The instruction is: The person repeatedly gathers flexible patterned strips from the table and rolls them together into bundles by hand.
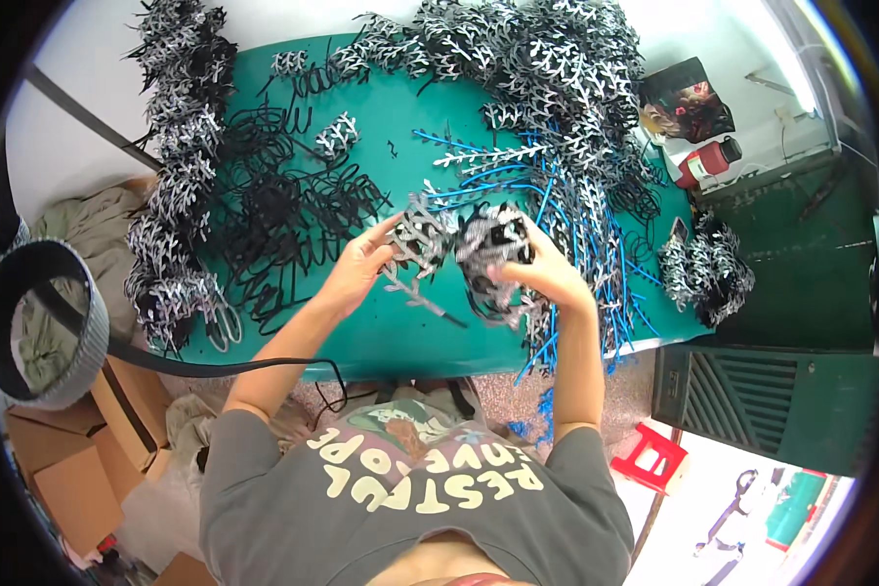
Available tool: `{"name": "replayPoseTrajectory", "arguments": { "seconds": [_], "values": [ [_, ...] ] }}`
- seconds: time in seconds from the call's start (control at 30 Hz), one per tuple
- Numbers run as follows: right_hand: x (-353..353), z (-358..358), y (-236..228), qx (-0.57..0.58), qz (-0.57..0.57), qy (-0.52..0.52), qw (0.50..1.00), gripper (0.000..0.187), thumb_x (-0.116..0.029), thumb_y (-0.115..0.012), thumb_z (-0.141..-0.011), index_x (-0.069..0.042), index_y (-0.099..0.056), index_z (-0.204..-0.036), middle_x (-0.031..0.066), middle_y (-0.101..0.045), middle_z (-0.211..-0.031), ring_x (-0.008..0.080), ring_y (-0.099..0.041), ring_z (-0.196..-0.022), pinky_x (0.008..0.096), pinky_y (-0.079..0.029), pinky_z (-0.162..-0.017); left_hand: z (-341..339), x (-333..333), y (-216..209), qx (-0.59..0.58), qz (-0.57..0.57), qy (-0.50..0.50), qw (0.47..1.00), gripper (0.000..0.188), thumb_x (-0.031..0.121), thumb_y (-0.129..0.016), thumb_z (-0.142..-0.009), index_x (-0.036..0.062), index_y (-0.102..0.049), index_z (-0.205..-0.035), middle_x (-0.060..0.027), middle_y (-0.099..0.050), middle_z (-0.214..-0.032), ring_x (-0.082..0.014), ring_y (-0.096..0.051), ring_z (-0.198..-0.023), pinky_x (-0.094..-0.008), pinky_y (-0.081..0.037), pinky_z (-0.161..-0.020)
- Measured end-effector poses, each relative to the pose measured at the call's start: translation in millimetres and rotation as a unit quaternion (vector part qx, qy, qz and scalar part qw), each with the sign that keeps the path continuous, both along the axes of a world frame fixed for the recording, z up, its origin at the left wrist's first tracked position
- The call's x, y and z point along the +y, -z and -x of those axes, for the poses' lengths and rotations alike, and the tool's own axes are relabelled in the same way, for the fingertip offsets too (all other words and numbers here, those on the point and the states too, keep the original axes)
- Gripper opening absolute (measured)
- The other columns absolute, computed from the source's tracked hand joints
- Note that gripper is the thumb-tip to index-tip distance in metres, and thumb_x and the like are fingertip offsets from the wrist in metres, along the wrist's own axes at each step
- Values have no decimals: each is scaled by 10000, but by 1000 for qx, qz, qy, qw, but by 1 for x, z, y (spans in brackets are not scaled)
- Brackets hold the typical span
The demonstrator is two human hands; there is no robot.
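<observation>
Black and silver-grey leaf-patterned trim is between my two hands, above the near middle of a green table point(371, 337). My left hand point(359, 266) pinches the edge of a small folded bunch of the trim point(425, 232), from which one leafy end point(415, 296) hangs down. A thicker, rounded bundle of the same trim point(485, 256) is in my right hand point(555, 276), its fingers curled round the outer side and its thumb across the front. The two bunches nearly touch; whether a strand joins them I cannot tell.
Loose black cords point(288, 200) lie tangled left of my hands. Leafy trim is heaped at the far right point(566, 59) and in a column point(181, 176) at the left. Blue cords point(615, 264) run down the right side. A red bottle point(705, 163) stands beyond, a red stool point(651, 459) below.
</observation>
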State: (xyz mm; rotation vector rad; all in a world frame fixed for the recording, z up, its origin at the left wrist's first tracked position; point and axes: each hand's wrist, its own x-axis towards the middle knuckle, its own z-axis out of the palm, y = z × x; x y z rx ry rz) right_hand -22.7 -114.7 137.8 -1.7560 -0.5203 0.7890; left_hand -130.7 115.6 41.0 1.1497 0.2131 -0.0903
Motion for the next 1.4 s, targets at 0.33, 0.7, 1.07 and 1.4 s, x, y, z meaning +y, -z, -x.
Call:
{"name": "replayPoseTrajectory", "arguments": {
  "seconds": [0.33, 0.7, 1.07, 1.4],
  "values": [
    [47, 71, 41, 90, -149, 186, 967, 597, -211, -702, -683, -37, -429, -1185, 78, -551, -1052, 173, -518, -964, 307, -409, -866, 63, 2, -17, -146, -174, -18, 974, 844, -8, -506, -786, 130, 19, -1432, -144, -373, -1320, -197, -423, -1148, -286, -379, -911],
    [91, 109, 52, 58, -196, 160, 966, 603, -185, -692, -701, -20, -410, -1209, 91, -533, -1091, 169, -511, -982, 307, -411, -872, 96, 39, -29, -136, -46, -66, 987, 741, 127, -578, -794, 90, -78, -1338, -138, -368, -1270, -220, -407, -1151, -348, -339, -964],
    [102, 109, 61, 35, -205, 198, 958, 600, -175, -686, -739, -33, -363, -1224, 81, -541, -1088, 156, -523, -987, 288, -412, -877, 71, 29, -34, -74, -101, -87, 988, 636, 374, -568, -862, 67, -291, -1346, -78, -428, -1246, -136, -432, -1081, -259, -360, -899],
    [113, 79, 76, 46, -247, 201, 947, 577, -197, -681, -754, -19, -369, -1205, 98, -539, -1084, 159, -530, -980, 297, -436, -853, 22, 13, -24, -92, -99, -65, 989, 581, 302, -563, -873, 60, -321, -1342, -108, -441, -1253, -165, -439, -1127, -293, -344, -957]
  ]
}}
